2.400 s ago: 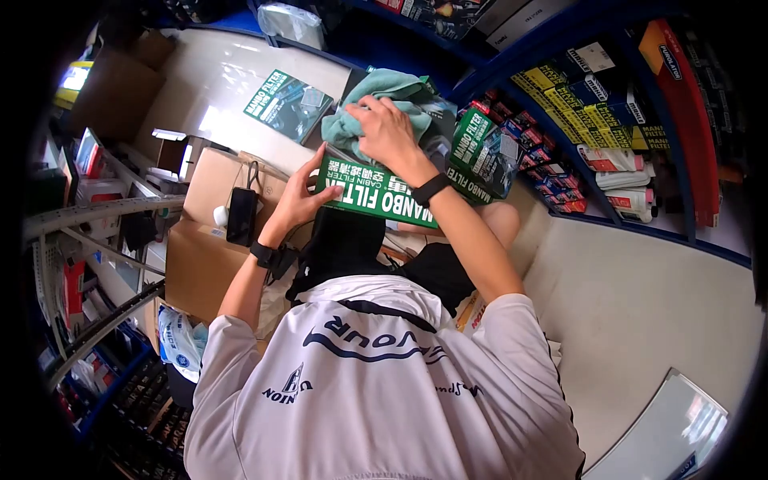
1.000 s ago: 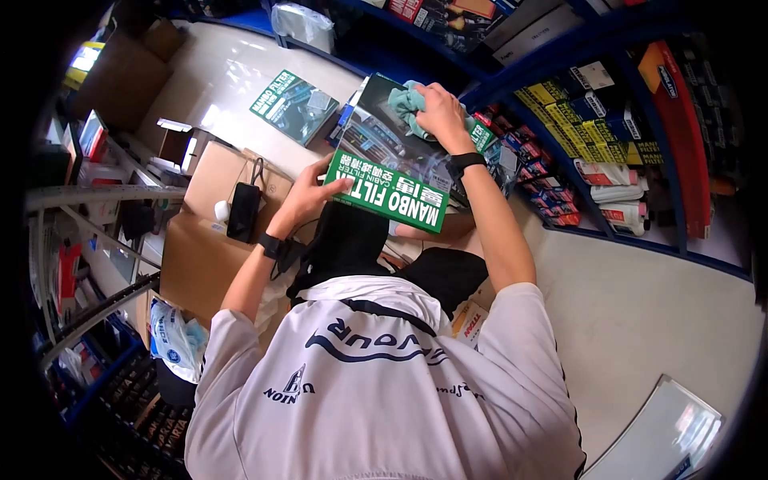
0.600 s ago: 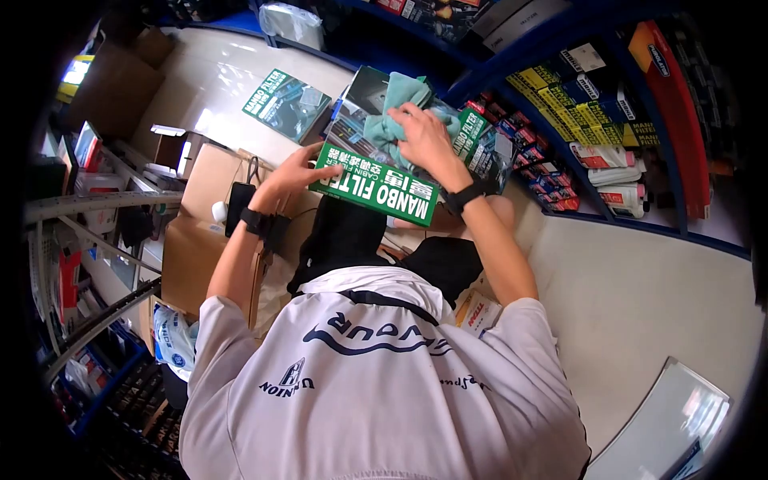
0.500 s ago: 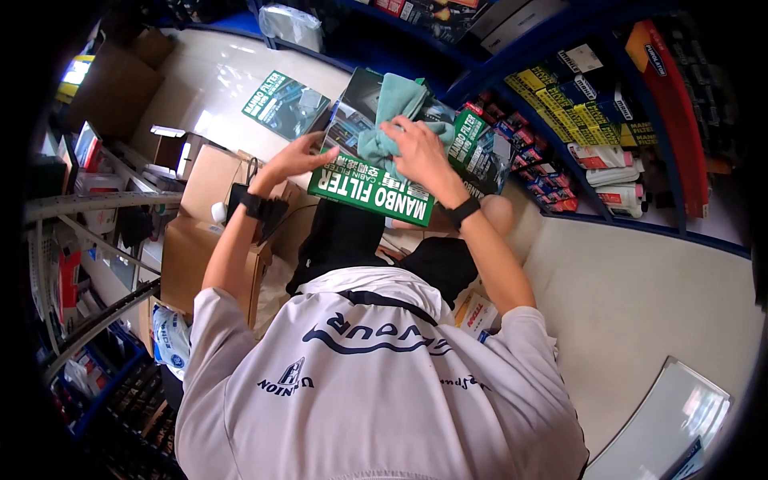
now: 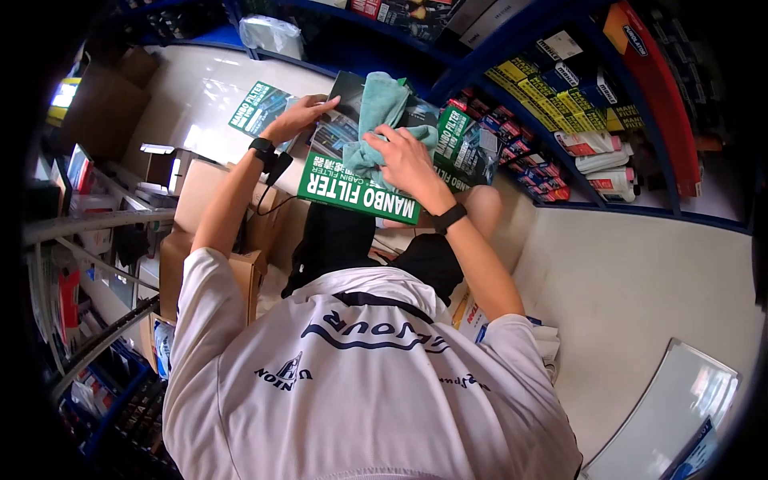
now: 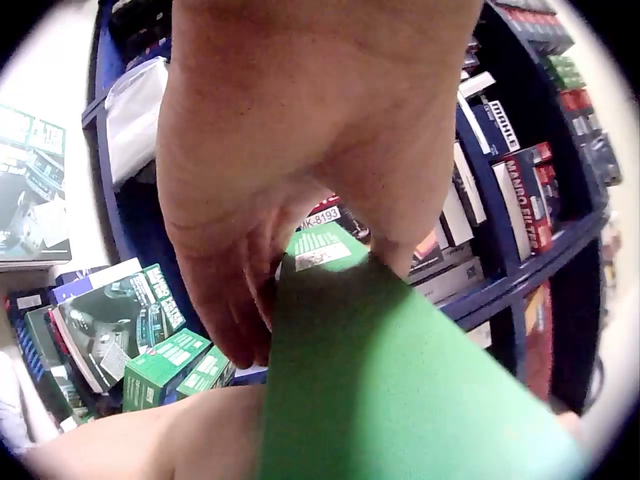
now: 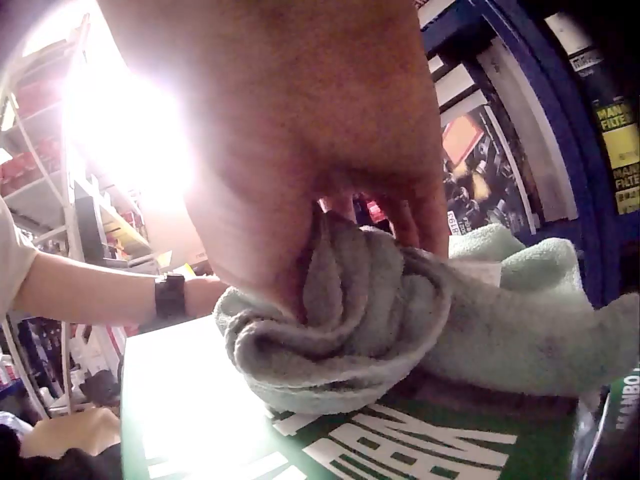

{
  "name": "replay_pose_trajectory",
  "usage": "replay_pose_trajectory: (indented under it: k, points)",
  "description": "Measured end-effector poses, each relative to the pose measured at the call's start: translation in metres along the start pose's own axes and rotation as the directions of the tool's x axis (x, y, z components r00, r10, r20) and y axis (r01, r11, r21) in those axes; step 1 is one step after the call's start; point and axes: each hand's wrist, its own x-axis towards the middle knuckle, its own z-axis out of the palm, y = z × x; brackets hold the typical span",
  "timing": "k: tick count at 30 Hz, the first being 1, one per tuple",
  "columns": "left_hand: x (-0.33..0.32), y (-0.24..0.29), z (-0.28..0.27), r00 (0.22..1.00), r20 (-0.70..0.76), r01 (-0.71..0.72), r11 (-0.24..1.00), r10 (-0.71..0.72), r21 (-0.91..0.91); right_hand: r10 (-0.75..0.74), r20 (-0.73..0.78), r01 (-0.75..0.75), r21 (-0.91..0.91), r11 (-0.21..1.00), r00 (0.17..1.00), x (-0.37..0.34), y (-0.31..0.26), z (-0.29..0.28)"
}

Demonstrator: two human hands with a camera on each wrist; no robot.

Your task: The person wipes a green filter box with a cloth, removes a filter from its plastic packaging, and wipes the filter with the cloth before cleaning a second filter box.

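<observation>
In the head view, a green-and-dark MANBO FILTER cabin filter box is held over the person's lap, its lettered side facing the body. The left hand grips its left side toward the far corner, thumb over the top. In the left wrist view, the thumb and fingers straddle the box's plain green side. A bunched pale green cloth lies across the top face. The right hand holds this cloth and presses it to the box near the lettered edge; in the right wrist view, cloth folds bulge around the fingers.
Another MANBO FILTER box lies on the floor beyond the left hand. More filter boxes stand close by on the right. A blue shelf with packed goods borders the far right, and cardboard boxes stand left of the legs.
The left hand has let go of the box's near left corner and moved away from the body to its far left side. The right hand has brought the cloth back from the far right toward the near edge.
</observation>
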Motion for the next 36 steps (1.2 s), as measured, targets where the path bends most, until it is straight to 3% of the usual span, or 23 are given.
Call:
replay_pose_trajectory:
  k: [4, 5, 9, 10, 13, 14, 16, 18, 20, 22, 24, 26, 27, 30, 31, 34, 36]
  points:
    - [0.011, -0.009, 0.007, 0.997, 0.021, -0.063, 0.979, 0.068, -0.195, 0.021, -0.015, -0.021, 0.006, 1.0, 1.0, -0.002, -0.004, 0.0]
    - [0.008, -0.011, 0.011, 0.994, -0.07, -0.092, 0.975, 0.079, -0.204, 0.035, -0.019, -0.035, 0.003, 0.999, 0.999, -0.002, -0.004, -0.001]
    - [-0.021, 0.014, 0.012, 0.985, -0.064, -0.17, 0.967, 0.161, -0.191, 0.048, -0.057, -0.045, 0.063, 0.997, 0.997, -0.003, -0.001, -0.001]
    - [-0.02, 0.013, 0.012, 0.984, -0.063, -0.175, 0.967, 0.166, -0.185, 0.067, -0.123, -0.06, 0.056, 0.997, 0.99, -0.004, -0.002, -0.003]
    - [-0.025, 0.014, 0.011, 0.93, -0.075, -0.362, 0.869, 0.359, -0.336, 0.115, -0.248, -0.103, 0.061, 0.993, 0.962, 0.0, -0.005, -0.021]
    - [-0.029, 0.015, 0.01, 0.929, -0.08, -0.368, 0.87, 0.362, -0.33, 0.149, -0.298, -0.132, 0.075, 0.988, 0.943, 0.002, -0.006, -0.03]
    - [-0.043, 0.033, 0.016, 0.856, -0.124, -0.516, 0.816, 0.502, -0.26, 0.16, -0.335, -0.144, 0.07, 0.987, 0.929, 0.01, -0.015, -0.054]
    - [-0.056, 0.051, 0.02, 0.842, -0.135, -0.539, 0.814, 0.521, -0.216, 0.151, -0.451, -0.133, 0.072, 0.989, 0.88, 0.017, -0.023, -0.074]
    - [-0.072, 0.07, 0.03, 0.758, -0.163, -0.652, 0.736, 0.631, -0.182, 0.145, -0.476, -0.128, 0.067, 0.989, 0.868, 0.023, -0.031, -0.093]
    - [-0.084, 0.08, 0.036, 0.753, -0.159, -0.658, 0.722, 0.639, -0.215, 0.071, -0.542, -0.086, -0.003, 0.996, 0.837, 0.028, -0.039, -0.108]
    - [-0.092, 0.085, 0.04, 0.695, -0.158, -0.716, 0.659, 0.701, -0.229, 0.056, -0.519, -0.068, -0.004, 0.998, 0.853, 0.031, -0.043, -0.12]
    - [-0.092, 0.08, 0.04, 0.668, -0.152, -0.74, 0.629, 0.728, -0.239, 0.013, -0.594, 0.001, 0.024, 1.0, 0.805, 0.033, -0.047, -0.13]
    - [-0.094, 0.077, 0.04, 0.669, -0.135, -0.738, 0.632, 0.731, -0.237, 0.09, -0.558, 0.029, 0.201, 0.979, 0.825, 0.032, -0.048, -0.132]
    - [-0.101, 0.071, 0.041, 0.687, -0.121, -0.723, 0.655, 0.717, -0.22, 0.056, -0.51, 0.015, 0.134, 0.991, 0.859, 0.033, -0.049, -0.143]
    - [-0.103, 0.068, 0.04, 0.693, -0.109, -0.718, 0.669, 0.713, -0.191, 0.08, -0.399, -0.041, 0.106, 0.994, 0.913, 0.03, -0.045, -0.143]
    - [-0.111, 0.063, 0.038, 0.708, -0.099, -0.705, 0.692, 0.699, -0.155, 0.043, -0.35, -0.006, 0.105, 0.994, 0.936, 0.031, -0.048, -0.152]
    - [-0.116, 0.066, 0.036, 0.688, -0.121, -0.722, 0.692, 0.715, -0.015, -0.009, -0.325, 0.035, 0.076, 0.996, 0.946, 0.031, -0.054, -0.162]
